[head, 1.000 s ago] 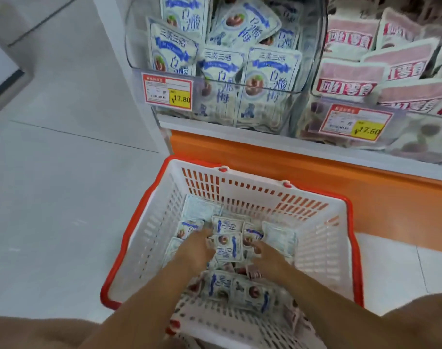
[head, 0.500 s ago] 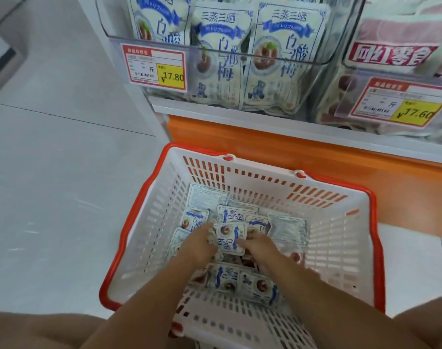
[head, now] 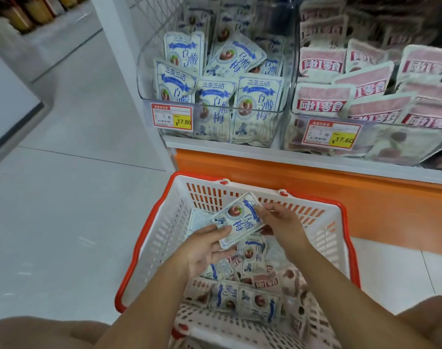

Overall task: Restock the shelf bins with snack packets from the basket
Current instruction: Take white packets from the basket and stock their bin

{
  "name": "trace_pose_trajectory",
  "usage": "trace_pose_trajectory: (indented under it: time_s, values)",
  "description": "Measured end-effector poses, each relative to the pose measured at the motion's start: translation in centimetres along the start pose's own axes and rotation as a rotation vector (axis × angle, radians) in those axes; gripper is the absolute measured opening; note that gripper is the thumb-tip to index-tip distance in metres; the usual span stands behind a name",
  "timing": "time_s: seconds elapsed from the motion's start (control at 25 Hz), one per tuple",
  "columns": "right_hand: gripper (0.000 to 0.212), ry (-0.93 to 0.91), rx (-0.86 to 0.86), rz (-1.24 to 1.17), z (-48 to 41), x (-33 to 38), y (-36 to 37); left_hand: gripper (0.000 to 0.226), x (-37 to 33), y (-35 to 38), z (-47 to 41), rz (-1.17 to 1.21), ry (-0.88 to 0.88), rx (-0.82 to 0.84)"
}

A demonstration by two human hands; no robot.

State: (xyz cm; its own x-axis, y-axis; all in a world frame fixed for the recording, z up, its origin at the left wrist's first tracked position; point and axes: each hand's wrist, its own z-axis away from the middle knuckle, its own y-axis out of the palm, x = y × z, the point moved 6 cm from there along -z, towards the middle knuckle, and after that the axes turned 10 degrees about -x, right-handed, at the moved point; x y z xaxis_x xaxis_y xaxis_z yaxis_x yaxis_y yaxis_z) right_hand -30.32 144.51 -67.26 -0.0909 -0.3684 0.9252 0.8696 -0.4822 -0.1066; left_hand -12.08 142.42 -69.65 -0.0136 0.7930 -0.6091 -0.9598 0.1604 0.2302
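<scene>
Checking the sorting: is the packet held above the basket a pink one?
No, the packet pinched by the left hand and the right hand is blue and white.

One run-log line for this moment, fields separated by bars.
left hand: holds blue-and-white snack packet | right hand: pinches its edge | position: above red-rimmed white plastic basket | clear shelf bin: not yet reached

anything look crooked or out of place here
Yes: in the left bin, one blue-and-white packet lies slanted across the upright ones. Packets in the basket lie jumbled, blue and pink mixed. Nothing looks torn or spilled.
</scene>
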Motion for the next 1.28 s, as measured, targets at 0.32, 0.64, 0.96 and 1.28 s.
trace_pose_trajectory:
  time_s: [0.32,0.64,0.96,1.28]
  values:
    - [0.02,0.061,-0.003,-0.164,3.2,2.0,-2.6,0.045,-0.9,2.3,4.1,0.022,0.099,0.052]
    - [0.055,0.091,0.133,-0.256,6.5,3.9,-2.2,0.031,-2.5,4.2,7.1,0.096,0.255,-0.016]
    - [0.013,-0.122,0.082,-0.065,8.3,8.8,-1.4,0.024,-5.3,6.1,9.9,-0.03,0.361,-0.013]
    - [0.027,-0.575,-0.168,0.129,4.3,28.3,-0.8,0.042,-23.3,2.4,15.5,-0.75,1.327,-0.569]
